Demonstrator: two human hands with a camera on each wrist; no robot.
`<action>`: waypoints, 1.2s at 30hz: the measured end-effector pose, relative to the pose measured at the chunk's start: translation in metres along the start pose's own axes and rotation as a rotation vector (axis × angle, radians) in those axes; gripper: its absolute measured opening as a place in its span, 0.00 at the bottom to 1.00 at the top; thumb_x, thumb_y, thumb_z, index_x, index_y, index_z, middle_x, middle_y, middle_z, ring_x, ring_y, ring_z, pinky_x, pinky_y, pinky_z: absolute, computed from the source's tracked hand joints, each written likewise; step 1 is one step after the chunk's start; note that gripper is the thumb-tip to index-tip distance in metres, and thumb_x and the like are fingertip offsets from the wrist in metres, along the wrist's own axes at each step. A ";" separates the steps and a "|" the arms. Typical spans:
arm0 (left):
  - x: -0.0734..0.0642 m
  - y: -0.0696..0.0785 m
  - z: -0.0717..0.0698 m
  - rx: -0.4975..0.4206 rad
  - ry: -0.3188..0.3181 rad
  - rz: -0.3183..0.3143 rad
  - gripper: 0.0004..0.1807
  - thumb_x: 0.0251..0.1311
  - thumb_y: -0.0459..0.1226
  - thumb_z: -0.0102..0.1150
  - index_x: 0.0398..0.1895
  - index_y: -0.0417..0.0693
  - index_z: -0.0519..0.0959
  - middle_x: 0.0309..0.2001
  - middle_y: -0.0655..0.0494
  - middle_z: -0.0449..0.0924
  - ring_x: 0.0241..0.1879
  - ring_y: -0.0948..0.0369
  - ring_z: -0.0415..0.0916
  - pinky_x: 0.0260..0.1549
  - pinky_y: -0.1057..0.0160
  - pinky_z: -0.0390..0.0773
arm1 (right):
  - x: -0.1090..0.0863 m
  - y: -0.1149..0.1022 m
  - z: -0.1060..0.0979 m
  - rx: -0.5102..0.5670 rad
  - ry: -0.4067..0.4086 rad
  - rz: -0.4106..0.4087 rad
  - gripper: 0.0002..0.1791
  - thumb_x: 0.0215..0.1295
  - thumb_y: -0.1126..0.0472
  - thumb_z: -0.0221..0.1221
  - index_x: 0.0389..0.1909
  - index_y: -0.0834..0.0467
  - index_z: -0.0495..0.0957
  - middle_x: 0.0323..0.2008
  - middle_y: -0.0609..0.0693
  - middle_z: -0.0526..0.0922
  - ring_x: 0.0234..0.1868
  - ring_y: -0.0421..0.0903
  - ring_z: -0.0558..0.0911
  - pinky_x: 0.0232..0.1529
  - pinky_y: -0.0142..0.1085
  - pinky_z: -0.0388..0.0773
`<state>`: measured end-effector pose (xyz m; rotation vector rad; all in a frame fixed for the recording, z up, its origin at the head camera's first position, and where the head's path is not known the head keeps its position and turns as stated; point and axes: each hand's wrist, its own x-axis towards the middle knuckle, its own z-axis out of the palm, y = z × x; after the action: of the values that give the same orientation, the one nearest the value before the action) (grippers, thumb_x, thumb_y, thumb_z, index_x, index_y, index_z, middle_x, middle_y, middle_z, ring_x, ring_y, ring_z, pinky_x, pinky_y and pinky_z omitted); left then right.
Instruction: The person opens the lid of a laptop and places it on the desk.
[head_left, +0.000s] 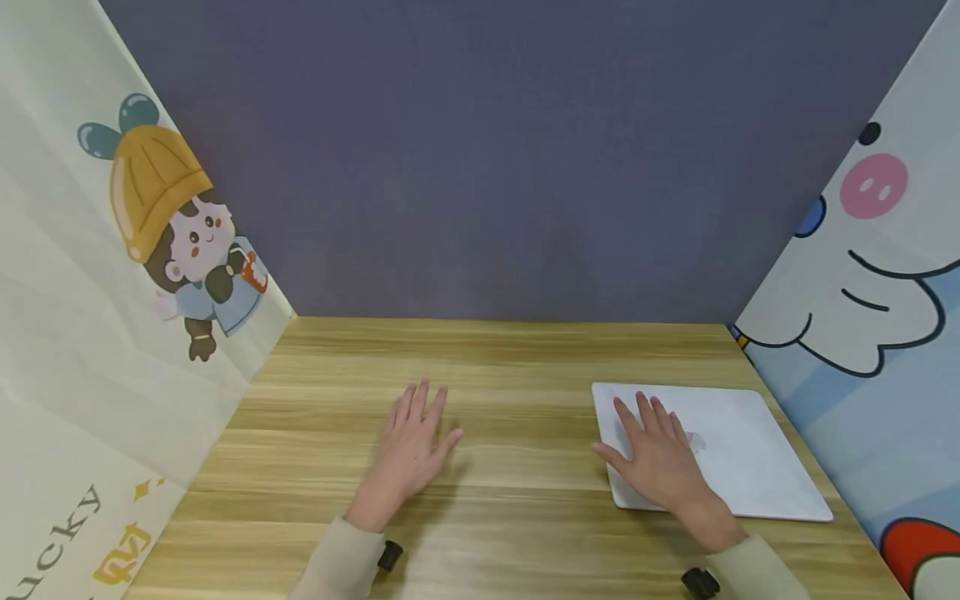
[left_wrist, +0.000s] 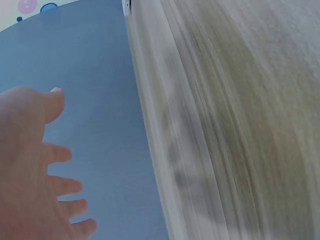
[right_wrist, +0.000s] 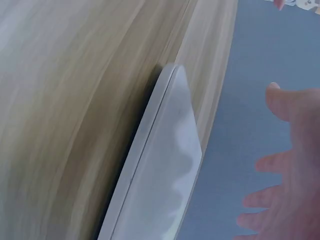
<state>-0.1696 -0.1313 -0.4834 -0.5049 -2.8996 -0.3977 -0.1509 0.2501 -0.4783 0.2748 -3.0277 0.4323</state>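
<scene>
A closed silver-white laptop (head_left: 757, 454) lies flat on the right part of the wooden table. My right hand (head_left: 663, 458) is above its left portion, fingers spread and pointing away from me. In the right wrist view a gap shows between that hand (right_wrist: 295, 180) and the laptop lid (right_wrist: 165, 165), on which a soft shadow falls. Over the bare wood left of the laptop hovers my left hand (head_left: 408, 454), its fingers extended and thumb out to the side. Nothing is held in the left hand (left_wrist: 35, 165), as the left wrist view shows.
The wooden table (head_left: 517, 400) meets a dark blue-grey panel (head_left: 480, 167) at the back. A cartoon-printed white sheet (head_left: 75, 333) slopes along the left, and another printed sheet (head_left: 862, 333) stands along the right, close to the laptop's right side.
</scene>
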 end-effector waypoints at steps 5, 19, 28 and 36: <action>0.002 0.004 0.000 -0.011 0.020 0.003 0.40 0.75 0.58 0.45 0.80 0.45 0.56 0.79 0.36 0.46 0.78 0.39 0.44 0.75 0.40 0.48 | -0.002 0.007 -0.005 0.006 -0.017 -0.001 0.50 0.69 0.29 0.52 0.76 0.64 0.60 0.76 0.74 0.51 0.75 0.74 0.49 0.70 0.70 0.45; 0.008 0.018 0.004 -0.112 -0.011 -0.015 0.39 0.75 0.56 0.47 0.80 0.47 0.55 0.78 0.36 0.52 0.74 0.38 0.55 0.68 0.33 0.62 | -0.006 0.033 -0.017 0.019 0.000 0.030 0.49 0.70 0.31 0.52 0.74 0.67 0.61 0.72 0.78 0.55 0.72 0.78 0.54 0.67 0.71 0.53; 0.016 0.031 0.009 -0.147 -0.002 0.011 0.38 0.75 0.54 0.48 0.80 0.46 0.56 0.77 0.35 0.55 0.72 0.37 0.58 0.66 0.33 0.63 | -0.005 0.041 -0.026 0.015 0.002 0.040 0.49 0.71 0.32 0.52 0.74 0.68 0.60 0.71 0.79 0.56 0.68 0.80 0.57 0.62 0.75 0.59; 0.020 0.042 0.012 -0.166 -0.020 0.028 0.39 0.76 0.56 0.44 0.81 0.47 0.52 0.76 0.36 0.57 0.72 0.39 0.59 0.67 0.36 0.64 | -0.005 0.048 -0.030 0.016 -0.001 0.058 0.49 0.72 0.31 0.50 0.74 0.69 0.59 0.70 0.81 0.56 0.67 0.81 0.58 0.60 0.75 0.59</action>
<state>-0.1748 -0.0836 -0.4813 -0.5771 -2.8899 -0.6370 -0.1537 0.3048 -0.4629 0.1886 -3.0409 0.4613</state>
